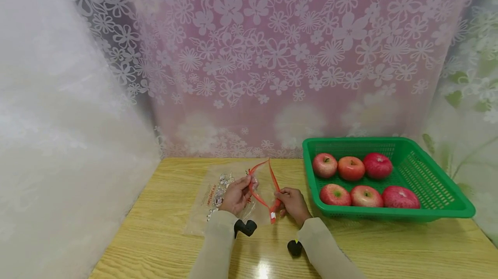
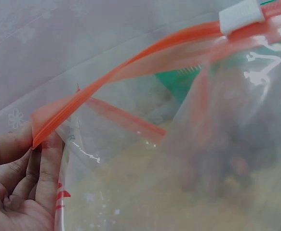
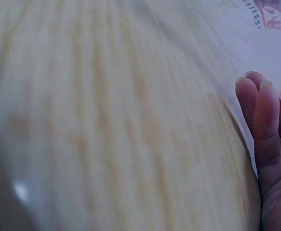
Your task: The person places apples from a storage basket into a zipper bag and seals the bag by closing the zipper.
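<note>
A clear zip bag with a red-orange slider seal and cartoon print lies partly on the table, its mouth raised and spread apart. My left hand pinches one side of the seal between thumb and fingers; the left wrist view shows this hand gripping the orange strip. On the other side of the mouth, my right hand pinches the opposite strip. A white slider sits at the near end of the seal. In the right wrist view, fingers show beside the bag's red edge.
To the right stands a green plastic basket holding several red apples in two rows. Both rest on a wooden table. A floral curtain hangs behind the table, and a pale sheet hangs at the left.
</note>
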A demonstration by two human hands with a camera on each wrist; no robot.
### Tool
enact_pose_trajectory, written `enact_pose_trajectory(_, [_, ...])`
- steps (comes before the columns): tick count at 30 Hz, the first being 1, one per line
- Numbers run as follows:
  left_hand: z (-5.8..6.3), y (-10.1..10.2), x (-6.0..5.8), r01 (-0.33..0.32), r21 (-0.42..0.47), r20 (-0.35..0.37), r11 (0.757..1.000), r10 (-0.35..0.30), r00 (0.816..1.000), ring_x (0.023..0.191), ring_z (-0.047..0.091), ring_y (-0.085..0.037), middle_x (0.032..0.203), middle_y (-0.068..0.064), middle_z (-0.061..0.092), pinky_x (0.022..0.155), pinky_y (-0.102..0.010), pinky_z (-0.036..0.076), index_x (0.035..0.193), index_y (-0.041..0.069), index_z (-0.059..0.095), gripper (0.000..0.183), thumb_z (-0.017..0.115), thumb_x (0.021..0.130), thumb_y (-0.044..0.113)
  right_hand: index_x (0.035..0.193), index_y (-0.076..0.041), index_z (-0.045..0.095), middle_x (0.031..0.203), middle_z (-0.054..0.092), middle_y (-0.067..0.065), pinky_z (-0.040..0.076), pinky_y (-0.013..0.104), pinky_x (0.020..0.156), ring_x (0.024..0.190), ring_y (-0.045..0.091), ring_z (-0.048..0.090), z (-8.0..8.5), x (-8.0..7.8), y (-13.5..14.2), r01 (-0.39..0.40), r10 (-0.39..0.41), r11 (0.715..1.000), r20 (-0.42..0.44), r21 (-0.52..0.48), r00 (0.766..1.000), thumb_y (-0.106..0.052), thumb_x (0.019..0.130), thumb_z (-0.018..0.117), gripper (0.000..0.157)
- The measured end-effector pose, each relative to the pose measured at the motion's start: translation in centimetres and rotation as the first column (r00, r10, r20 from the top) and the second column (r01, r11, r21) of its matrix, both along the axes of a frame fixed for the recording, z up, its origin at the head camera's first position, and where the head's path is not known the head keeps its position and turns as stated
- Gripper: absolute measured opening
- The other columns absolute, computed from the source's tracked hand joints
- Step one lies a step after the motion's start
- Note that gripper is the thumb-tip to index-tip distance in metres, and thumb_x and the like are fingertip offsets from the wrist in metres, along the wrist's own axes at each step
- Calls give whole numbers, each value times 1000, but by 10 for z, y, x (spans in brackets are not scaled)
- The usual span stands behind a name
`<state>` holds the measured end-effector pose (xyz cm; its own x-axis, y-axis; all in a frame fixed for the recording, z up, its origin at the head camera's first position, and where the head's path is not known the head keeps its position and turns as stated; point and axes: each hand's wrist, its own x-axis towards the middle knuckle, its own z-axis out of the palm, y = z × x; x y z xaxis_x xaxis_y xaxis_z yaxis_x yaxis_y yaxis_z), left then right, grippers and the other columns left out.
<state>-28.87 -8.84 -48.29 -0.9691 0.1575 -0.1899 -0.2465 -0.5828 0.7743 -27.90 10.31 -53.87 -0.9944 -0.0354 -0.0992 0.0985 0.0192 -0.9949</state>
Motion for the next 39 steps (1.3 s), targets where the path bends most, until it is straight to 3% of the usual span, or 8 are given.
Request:
enact_pose_trajectory(3, [0,1,0,-3,3,9,1000,3,1000,76,70,-12,83,-4,70,69,-17,57,109,-4,66,19,51,99,4,98,9,65,63,63,7,51,26,41,49,17,59,2,1,0,10,-10,1000,3,8,1000,-16,96,61,25])
enact_pose_trajectory(8, [1,2,0,-3,-15,10,1000,3,1000,77,70,-12,85,-3,70,71,-18,57,131,-15,47,37,51,99,4,101,9,65,61,63,8,51,29,40,49,20,60,6,3,-1,30,-30,1000,8,-5,1000,-19,96,62,29])
enact_pose_trajectory(15, [0,3,1,22,-26,-7,999,-22,1000,78,70,-11,86,-4,70,74,-19,57,135,-16,41,42,51,100,4,112,7,62,67,65,7,51,28,41,52,19,63,7,6,1,49,-47,997,37,-64,998,-20,97,60,32])
enact_pose_trajectory(21, [0,2,1,34,-31,-22,999,-35,999,79,70,-10,88,-4,69,78,-21,57,133,-15,45,39,51,100,4,118,3,61,77,68,7,53,29,45,63,21,64,13,12,1,82,-82,996,-7,-26,997,-27,96,62,37])
enact_pose_trajectory(27, [-1,1,2,33,-55,-24,998,-35,999,79,69,-10,88,-3,69,78,-21,57,134,-15,44,40,49,100,4,132,3,52,104,68,18,58,39,74,92,29,66,25,21,1,70,-56,992,-131,102,990,-24,97,60,45])
enact_pose_trajectory(32, [-2,0,1,28,-68,-20,997,-29,999,81,69,-10,89,-4,69,81,-23,57,134,-14,45,39,51,100,4,141,-1,43,133,54,22,47,50,98,121,36,52,41,32,-1,72,-26,973,-207,218,978,-28,97,60,54])
enact_pose_trajectory(39, [-2,-1,2,46,-65,-45,997,-49,998,80,69,-10,88,-3,69,81,-22,57,136,-16,41,43,51,100,6,144,-3,40,145,42,21,36,54,108,133,40,39,62,42,-1,57,34,955,-298,291,954,-26,97,60,56])
